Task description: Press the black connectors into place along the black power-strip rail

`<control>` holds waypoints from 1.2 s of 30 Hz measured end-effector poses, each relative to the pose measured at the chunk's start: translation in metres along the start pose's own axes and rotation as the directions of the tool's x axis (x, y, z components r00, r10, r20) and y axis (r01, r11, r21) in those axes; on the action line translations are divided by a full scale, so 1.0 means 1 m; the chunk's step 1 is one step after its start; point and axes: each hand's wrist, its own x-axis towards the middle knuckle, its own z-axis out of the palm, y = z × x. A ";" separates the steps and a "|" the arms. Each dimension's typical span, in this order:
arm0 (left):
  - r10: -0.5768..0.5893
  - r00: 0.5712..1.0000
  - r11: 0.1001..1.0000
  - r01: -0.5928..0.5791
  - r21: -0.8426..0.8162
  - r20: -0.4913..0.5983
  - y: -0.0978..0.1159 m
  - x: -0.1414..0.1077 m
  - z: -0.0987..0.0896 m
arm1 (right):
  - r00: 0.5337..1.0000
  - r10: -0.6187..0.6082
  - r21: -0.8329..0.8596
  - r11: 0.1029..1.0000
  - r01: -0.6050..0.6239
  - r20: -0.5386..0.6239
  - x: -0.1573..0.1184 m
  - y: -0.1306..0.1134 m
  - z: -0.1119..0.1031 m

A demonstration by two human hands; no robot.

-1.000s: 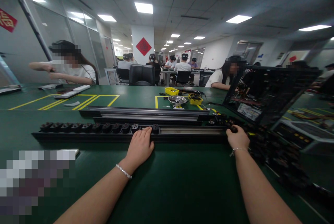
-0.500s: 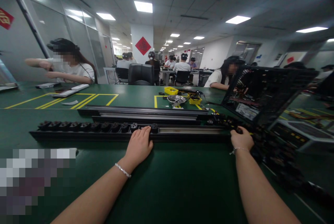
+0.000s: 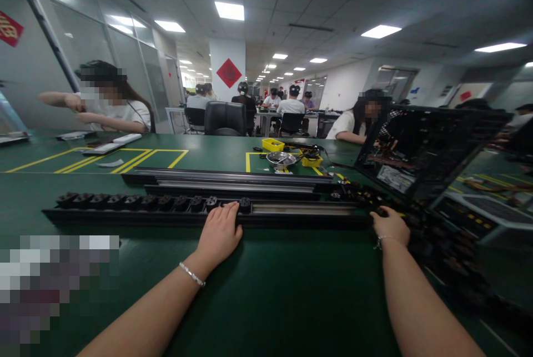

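A long black power track (image 3: 300,224) lies across the table in front of me. A row of round black socket modules (image 3: 133,201) sits in its channel, mostly along the left part. My left hand (image 3: 220,226) holds the middle of the track, fingers over its front edge beside a module, thumb at the near side. What its fingertips touch inside the channel is hidden. Beyond the track's right end, my right hand (image 3: 390,225) is closed in a pinch around a small dark round piece, probably a socket module (image 3: 382,211); my fingers partly cover it.
More black rails (image 3: 233,176) lie behind the track. A steel bowl (image 3: 281,159) and yellow bins (image 3: 273,145) stand farther back. To the right are an open computer case (image 3: 428,151), a pile of dark parts (image 3: 458,257) and a grey unit (image 3: 478,215). Co-workers sit across the table.
My right hand has shifted slightly right, away from the track's end. The track's left end and my left hand have moved slightly left in view.
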 end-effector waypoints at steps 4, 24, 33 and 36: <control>-0.005 1.000 1.000 0.005 0.013 0.011 0.001 0.000 0.000 | 0.997 0.078 -0.024 0.997 -0.078 0.000 -0.004 -0.009 -0.004; -0.011 1.000 1.000 0.011 -0.021 0.006 0.004 0.001 -0.004 | 0.935 -0.247 0.175 0.939 0.296 -0.256 -0.053 -0.098 -0.039; -0.001 1.000 1.000 0.001 -0.005 -0.009 0.003 0.000 -0.002 | 0.615 -0.756 0.472 0.636 0.611 0.223 -0.201 -0.226 -0.002; -0.001 1.000 1.000 0.001 -0.001 -0.006 0.003 0.000 -0.002 | 0.647 -0.693 0.412 0.716 0.564 0.319 -0.230 -0.245 0.003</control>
